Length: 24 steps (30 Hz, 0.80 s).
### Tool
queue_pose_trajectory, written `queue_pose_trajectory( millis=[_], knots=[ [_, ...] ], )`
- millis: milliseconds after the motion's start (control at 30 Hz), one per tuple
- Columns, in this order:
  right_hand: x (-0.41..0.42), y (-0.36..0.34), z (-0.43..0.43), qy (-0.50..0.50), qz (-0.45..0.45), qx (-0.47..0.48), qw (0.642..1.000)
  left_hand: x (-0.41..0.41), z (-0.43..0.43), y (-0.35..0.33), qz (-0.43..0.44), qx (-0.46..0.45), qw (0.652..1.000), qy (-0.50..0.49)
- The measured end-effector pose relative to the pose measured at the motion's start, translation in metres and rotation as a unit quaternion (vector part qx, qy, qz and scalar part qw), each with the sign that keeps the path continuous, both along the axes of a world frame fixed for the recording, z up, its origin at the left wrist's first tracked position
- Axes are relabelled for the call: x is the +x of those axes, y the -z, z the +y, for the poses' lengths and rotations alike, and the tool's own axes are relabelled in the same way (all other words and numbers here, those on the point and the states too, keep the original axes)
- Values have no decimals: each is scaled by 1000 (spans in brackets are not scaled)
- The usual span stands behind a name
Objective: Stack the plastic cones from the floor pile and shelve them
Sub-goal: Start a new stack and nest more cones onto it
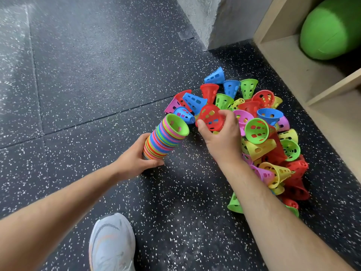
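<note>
A tall multicoloured stack of nested cones (165, 139) leans to the right on the floor, a green cone topmost with its open mouth facing up. My left hand (136, 159) grips the stack near its base. My right hand (220, 133) holds a single red perforated cone (210, 117) just right of the stack's top, above the edge of the pile. The loose pile of cones (261, 133) in red, blue, green, yellow and pink spreads across the floor to the right, partly hidden by my right forearm.
A pale wooden shelf unit (304, 75) stands at the right edge, with a green cushion roll (330, 28) in its upper compartment. A grey concrete pillar (213, 20) rises behind the pile. My grey shoe (112, 243) rests on the speckled black floor (88, 85) at the bottom.
</note>
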State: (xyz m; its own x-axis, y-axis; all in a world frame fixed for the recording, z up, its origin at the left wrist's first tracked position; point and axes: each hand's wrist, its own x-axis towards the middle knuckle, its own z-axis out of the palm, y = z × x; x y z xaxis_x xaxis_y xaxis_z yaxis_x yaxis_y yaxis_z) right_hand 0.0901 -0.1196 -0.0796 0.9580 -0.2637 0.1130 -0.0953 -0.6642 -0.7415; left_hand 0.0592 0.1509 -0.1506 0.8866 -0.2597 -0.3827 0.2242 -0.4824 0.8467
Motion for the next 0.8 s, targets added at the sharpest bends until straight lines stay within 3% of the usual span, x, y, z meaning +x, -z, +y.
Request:
queue_pose_trajectory(
  millis=[100, 233, 467, 533, 667, 800],
  knots=[
    [1, -9, 6, -15, -40, 75, 996, 1, -1, -1, 4, -18, 1000, -16],
    [2, -18, 20, -88, -63, 62, 992, 3, -1, -2, -5, -20, 999, -28],
    [-2, -15, 43, -231, 103, 30, 967, 0, -1, 3, -7, -31, 999, -3],
    [0, -10, 42, -248, 144, 61, 956, -1, -2, 2, -10, -33, 999, -6],
    [11, 2, 37, -201, 97, 100, 970, 0, 0, 1, -2, -47, 999, -17],
    [31, 27, 29, -200, 115, -65, 971, 1, 3, 2, -5, -48, 999, -25]
  ],
)
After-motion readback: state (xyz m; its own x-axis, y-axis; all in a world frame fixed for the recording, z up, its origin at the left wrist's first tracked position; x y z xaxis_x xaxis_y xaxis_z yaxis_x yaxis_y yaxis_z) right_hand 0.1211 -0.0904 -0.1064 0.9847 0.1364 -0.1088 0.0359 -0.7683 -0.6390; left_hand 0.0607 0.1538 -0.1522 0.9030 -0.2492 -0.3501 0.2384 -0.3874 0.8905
